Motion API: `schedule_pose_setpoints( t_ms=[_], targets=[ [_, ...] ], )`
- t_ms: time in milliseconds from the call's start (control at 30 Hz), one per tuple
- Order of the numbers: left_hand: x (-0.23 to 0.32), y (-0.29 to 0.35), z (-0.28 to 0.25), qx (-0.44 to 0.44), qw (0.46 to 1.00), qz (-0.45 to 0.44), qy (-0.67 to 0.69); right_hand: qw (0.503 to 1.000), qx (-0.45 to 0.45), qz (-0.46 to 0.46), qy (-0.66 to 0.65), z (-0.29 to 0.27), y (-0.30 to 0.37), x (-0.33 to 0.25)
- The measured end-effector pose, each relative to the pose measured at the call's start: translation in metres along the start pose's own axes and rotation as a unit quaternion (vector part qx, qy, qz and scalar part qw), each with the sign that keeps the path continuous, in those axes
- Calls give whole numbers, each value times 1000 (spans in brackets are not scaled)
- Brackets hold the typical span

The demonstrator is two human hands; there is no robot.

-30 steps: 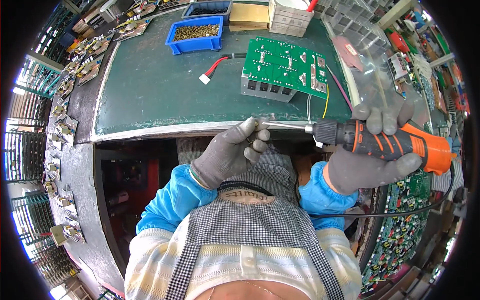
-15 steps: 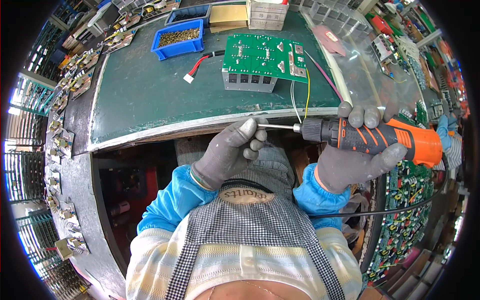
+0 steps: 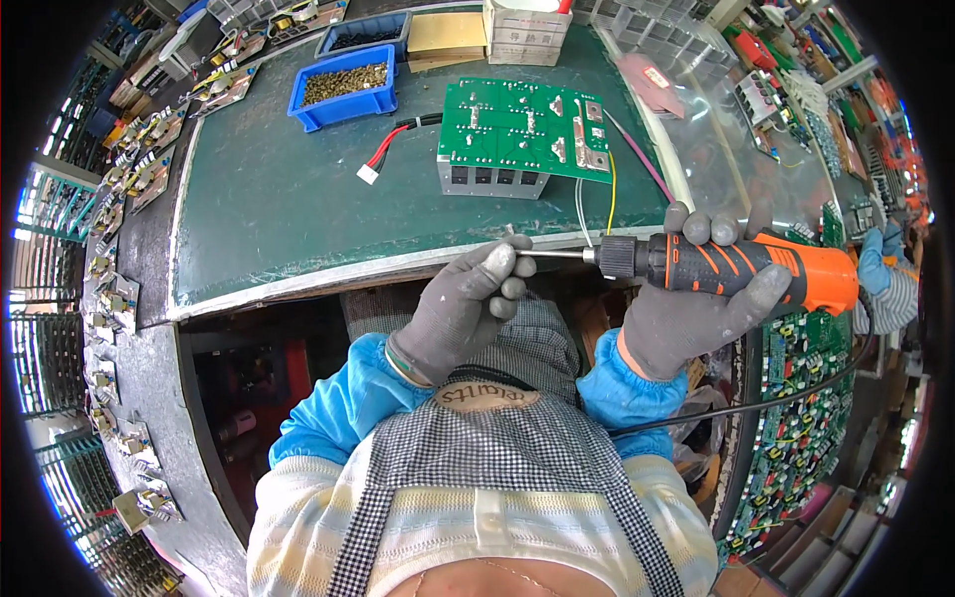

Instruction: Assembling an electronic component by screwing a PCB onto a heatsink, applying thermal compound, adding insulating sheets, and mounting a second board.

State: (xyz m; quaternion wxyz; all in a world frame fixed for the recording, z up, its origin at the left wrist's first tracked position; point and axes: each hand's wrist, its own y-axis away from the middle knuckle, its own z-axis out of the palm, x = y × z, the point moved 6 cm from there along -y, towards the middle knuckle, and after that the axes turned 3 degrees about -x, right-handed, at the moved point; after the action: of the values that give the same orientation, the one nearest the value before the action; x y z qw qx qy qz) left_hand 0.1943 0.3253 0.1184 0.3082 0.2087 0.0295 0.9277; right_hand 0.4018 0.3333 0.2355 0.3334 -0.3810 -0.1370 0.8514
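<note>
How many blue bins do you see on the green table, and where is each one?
2: a bright blue bin of brass-coloured parts, left of the circuit board, and a duller blue bin of dark parts just behind it. None seems hidden.

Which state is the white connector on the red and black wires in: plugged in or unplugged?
Unplugged: the white connector lies loose on the green tabletop, joined to no socket.

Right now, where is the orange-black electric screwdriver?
Head view, right of centre: the screwdriver is in the grey-gloved right hand, below-right of the green circuit board, metal bit toward the left hand.
</note>
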Motion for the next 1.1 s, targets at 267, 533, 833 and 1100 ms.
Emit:
schedule_pose_setpoints(
  t_ms=[267, 533, 833, 1100],
  targets=[
    [16, -4, 0, 14, 1000, -7, 24, 996, -91, -3, -19, 24, -12, 15],
    [67, 24, 10, -1, 954, 9, -299, 996, -82, -7, -12, 39, -45, 7],
    [149, -31, 94, -19, 423, 268, -865, 965, -261, 11, -2, 59, -99, 9],
    [143, -63, 88, -14, 359, 88, -929, 969, -230, 22, 87, 75, -101, 19]
  ],
)
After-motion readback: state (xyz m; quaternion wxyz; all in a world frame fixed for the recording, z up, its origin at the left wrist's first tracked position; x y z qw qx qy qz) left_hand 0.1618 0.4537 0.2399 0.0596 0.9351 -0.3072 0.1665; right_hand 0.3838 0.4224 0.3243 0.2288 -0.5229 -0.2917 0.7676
